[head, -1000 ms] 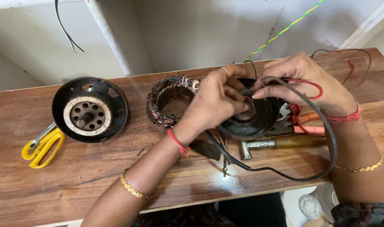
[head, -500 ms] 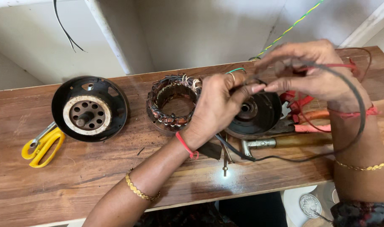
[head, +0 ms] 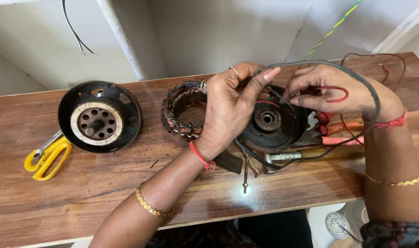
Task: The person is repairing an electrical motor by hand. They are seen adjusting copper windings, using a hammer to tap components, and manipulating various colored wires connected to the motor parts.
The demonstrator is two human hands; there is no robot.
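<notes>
1. Setting: a brown wooden worktop (head: 104, 193) with worn grain, set against a pale wall; a white pipe (head: 122, 39) runs down behind it, and a green-and-yellow wire (head: 331, 30) hangs at upper right.
2. Left hand (head: 230, 108): raised over the middle of the worktop, fingers curled and pinched on thin wires beside the black cable (head: 356, 76); a red thread sits at the wrist, a gold bracelet further down the arm.
3. Right hand (head: 342, 89): fingers bent together, gripping a red wire (head: 338, 94), with the black cable looped over its back, apparently to keep the leads taut and apart.
4. Black motor housing (head: 273, 126): round, hub facing up, lying on the worktop directly under both hands, so that the leads rise from it into the fingers.
5. Copper-wound stator (head: 182, 115): ring-shaped, lying just left of the housing, partly hidden by the left hand.
6. Second black housing (head: 99, 117): bowl-like, with a pale perforated disc and shaft inside, well left of the hands.
7. Yellow-handled scissors (head: 46, 156): at the far left, touching that housing's rim.
8. Small items: a metal bolt (head: 283, 157) and a screw (head: 245, 177) lie near the front edge; red-handled tools (head: 342, 133) rest at right under the cable.
</notes>
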